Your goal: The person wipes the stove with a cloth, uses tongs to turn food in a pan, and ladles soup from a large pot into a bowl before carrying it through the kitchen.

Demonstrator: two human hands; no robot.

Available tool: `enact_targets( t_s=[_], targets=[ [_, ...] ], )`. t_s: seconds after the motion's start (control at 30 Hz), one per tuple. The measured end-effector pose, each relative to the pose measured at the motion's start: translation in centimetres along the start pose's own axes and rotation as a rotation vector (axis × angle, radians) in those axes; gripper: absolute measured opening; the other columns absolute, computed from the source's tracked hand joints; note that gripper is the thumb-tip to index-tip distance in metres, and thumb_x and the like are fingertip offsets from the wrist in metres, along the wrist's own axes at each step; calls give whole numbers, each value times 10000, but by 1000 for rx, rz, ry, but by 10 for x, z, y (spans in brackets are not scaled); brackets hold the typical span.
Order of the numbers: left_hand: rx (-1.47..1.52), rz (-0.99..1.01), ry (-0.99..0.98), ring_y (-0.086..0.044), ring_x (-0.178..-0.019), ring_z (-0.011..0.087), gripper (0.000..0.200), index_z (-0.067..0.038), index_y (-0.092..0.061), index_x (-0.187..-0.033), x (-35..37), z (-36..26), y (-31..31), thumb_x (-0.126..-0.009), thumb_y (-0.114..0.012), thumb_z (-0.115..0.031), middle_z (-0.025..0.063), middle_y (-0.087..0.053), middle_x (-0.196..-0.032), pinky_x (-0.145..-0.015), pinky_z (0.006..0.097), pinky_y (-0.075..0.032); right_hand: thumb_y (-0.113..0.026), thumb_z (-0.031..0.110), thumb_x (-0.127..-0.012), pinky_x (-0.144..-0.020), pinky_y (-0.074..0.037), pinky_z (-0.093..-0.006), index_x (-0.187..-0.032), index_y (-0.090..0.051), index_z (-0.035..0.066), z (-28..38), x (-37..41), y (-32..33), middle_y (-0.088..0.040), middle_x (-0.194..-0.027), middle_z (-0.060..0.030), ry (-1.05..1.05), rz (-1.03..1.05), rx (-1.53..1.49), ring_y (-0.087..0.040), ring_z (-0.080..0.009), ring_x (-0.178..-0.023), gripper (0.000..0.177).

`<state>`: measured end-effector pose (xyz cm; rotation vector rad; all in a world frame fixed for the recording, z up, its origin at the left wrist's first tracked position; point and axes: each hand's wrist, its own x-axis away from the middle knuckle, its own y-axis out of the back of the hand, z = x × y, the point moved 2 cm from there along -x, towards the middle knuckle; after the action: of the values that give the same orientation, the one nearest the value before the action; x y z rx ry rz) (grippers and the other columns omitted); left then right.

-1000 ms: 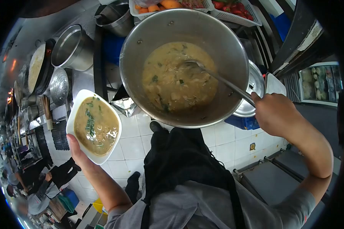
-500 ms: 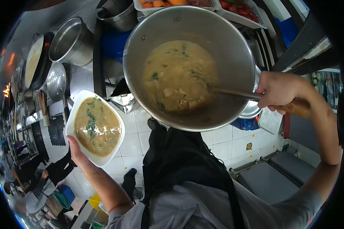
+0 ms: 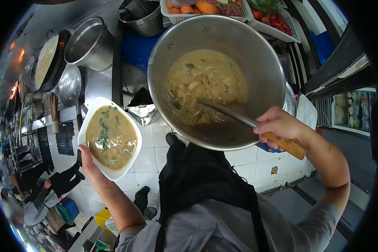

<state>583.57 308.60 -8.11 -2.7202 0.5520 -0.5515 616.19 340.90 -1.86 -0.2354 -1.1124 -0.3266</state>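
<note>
My left hand [image 3: 90, 168] holds a white bowl [image 3: 137, 145] by its left rim, the thumb lying along the outside. Thick yellowish-brown soup [image 3: 117, 138] with green leaves fills it nearly to the edge. My right hand [image 3: 277, 128] is wrapped round the wooden handle of a ladle [image 3: 235, 117]. Its metal shaft slants down into a large steel pot [image 3: 260, 63], and the ladle's head is hidden under the soup there. Chunks and bits of green show in the soup [image 3: 214, 75] inside the pot.
Behind the pot are white baskets of orange vegetables [image 3: 206, 7] and red peppers [image 3: 275, 21]. To the left stand a steel pot [image 3: 90, 44], a perforated skimmer [image 3: 70, 86] and a wok [image 3: 48, 61] near flames. Other people [image 3: 38, 206] work at lower left. White tiles [image 3: 149, 159] cover the floor.
My right hand has moved left and down, nearer my body, swinging the ladle's shaft steeper in the pot. The bowl stays in my left hand. The whole view has shifted slightly.
</note>
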Motion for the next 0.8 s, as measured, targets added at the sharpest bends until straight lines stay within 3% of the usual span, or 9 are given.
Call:
enact_targets(
  t_s=[0.07, 0.13, 0.37, 0.6, 0.7, 0.77, 0.8],
  targets=[
    [-5, 13, -1, -585, -1105, 276, 603, 38, -422, -1345, -2, 0, -2, -974, -495, -430, 173, -541, -1269, -917, 389, -498, -622, 131, -845, -336, -372, -317, -769, -578, 0, -4, 8, -1, -557, -612, -82, 3, -12, -71, -522, -154, -408, 158],
    [-47, 46, 15, -547, -1173, 317, 646, 16, -368, -1397, -6, 3, 0, -987, -411, -482, 188, -485, -1347, -965, 447, -474, -617, 131, -851, -327, -367, -303, -808, -590, -8, -15, 14, 3, -555, -612, -81, 22, -6, -112, -517, -148, -403, 147],
    [-59, 86, -1, -546, -1175, 298, 610, 13, -395, -1384, -12, 6, -4, -991, -429, -452, 176, -499, -1340, -980, 425, -460, -596, 160, -886, -299, -349, -266, -1066, -620, -37, -30, 31, 4, -533, -617, -77, 56, 26, -383, -472, -117, -370, 268],
    [-51, 112, -4, -536, -1184, 278, 611, 37, -387, -1375, -9, 6, -9, -992, -449, -436, 171, -504, -1328, -992, 395, -443, -546, 187, -907, -275, -311, -245, -1098, -631, -46, -34, 32, -7, -504, -604, -81, 85, -6, -470, -439, -117, -340, 313],
    [-42, 104, -3, -537, -1183, 278, 608, 37, -385, -1376, -7, 7, -7, -995, -443, -433, 173, -503, -1328, -992, 396, -444, -471, 218, -945, -272, -340, -253, -1188, -576, -44, -46, 23, -7, -500, -631, -76, 22, 42, -563, -449, -122, -353, 372],
    [-47, 91, -9, -538, -1183, 278, 608, 36, -385, -1376, -4, 7, -4, -995, -442, -434, 174, -504, -1327, -990, 396, -446, -374, 234, -973, -276, -383, -272, -1311, -456, -52, -62, 19, -14, -500, -686, -74, -22, 339, -1071, -477, -131, -383, 450],
    [-57, 104, -22, -543, -1175, 276, 601, 36, -390, -1371, -2, 6, -5, -997, -439, -432, 173, -508, -1320, -983, 395, -451, -374, 234, -973, -276, -383, -272, -1311, -456, -52, -69, 17, -18, -500, -686, -74, -24, 339, -1063, -477, -131, -383, 450]
  ],
)
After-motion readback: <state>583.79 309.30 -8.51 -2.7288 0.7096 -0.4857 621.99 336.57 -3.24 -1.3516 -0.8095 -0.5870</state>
